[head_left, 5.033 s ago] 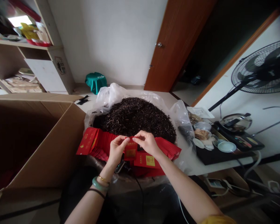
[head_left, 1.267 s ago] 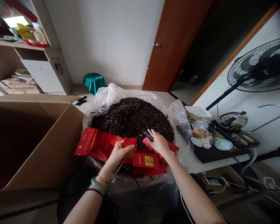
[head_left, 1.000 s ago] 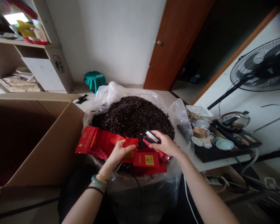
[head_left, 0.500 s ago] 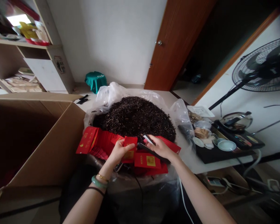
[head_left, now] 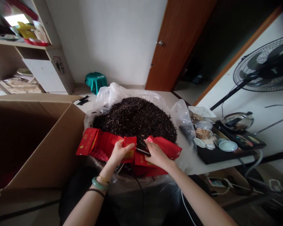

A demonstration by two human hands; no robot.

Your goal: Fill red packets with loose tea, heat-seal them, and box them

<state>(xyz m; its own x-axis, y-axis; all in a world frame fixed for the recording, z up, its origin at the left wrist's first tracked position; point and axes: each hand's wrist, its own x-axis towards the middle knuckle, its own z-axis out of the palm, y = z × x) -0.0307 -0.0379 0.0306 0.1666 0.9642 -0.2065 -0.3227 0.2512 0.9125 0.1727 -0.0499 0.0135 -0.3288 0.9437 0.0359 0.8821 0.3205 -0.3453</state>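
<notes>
My left hand (head_left: pixel 119 152) pinches a small red packet (head_left: pixel 129 142) with gold print between thumb and fingers, holding it upright. My right hand (head_left: pixel 157 153) is wrapped round a black hand-held heat sealer (head_left: pixel 143 152), a long clamp whose tip is at the right edge of that packet. Its jaws look pressed together, though my fingers hide part of them. Beneath and beside my hands lie more red packets (head_left: pixel 166 146), with a tight row of red packets (head_left: pixel 88 141) at the left. Just beyond is a large heap of dark, twisted tea leaves (head_left: pixel 136 116).
A clear plastic bag (head_left: pixel 108 95) surrounds the heap. An open cardboard box (head_left: pixel 70 135) stands at the left. At the right are a glass kettle (head_left: pixel 238 121), small bowls (head_left: pixel 227 146) and a standing fan (head_left: pixel 264 69). A white cable (head_left: pixel 186 204) hangs by my right forearm.
My right hand has moved slightly left and turned. The sealer's jaws, apart before, now look closed beside the packet. My left hand keeps its pinch, shifted slightly left in view.
</notes>
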